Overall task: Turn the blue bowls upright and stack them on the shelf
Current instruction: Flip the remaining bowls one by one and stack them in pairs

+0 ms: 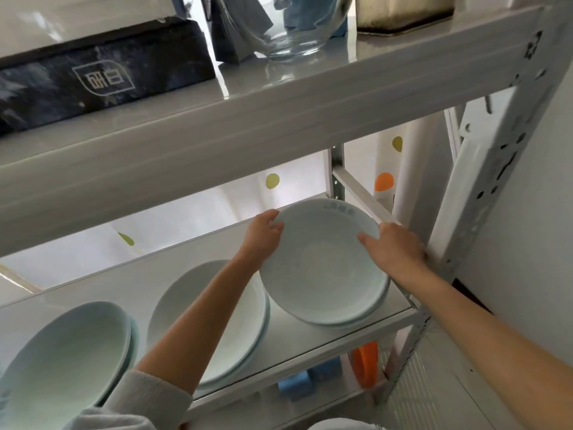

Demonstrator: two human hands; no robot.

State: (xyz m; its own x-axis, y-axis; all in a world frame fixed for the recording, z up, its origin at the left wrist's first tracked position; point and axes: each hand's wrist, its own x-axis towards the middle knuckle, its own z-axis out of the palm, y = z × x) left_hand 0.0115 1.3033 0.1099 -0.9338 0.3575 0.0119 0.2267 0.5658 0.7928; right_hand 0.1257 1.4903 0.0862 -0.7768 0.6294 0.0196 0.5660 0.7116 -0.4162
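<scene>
A pale blue bowl [322, 262] is tilted with its hollow facing me at the right end of the middle shelf [310, 339]. My left hand [263, 237] grips its left rim and my right hand [393, 246] holds its right rim. Under it lies another bowl's rim [376, 308]. A stack of two upright bowls [223, 318] sits in the middle of the shelf, partly behind my left forearm. Another pair of bowls [68, 352] stands at the left end.
The upper shelf [248, 125] hangs just above and carries a dark box [102, 79], a glass bowl [288, 26] and a container [403, 13]. A white perforated upright post [483, 193] stands right of my right hand. Blue blocks [304, 380] and an orange object [366, 364] sit on the lower shelf.
</scene>
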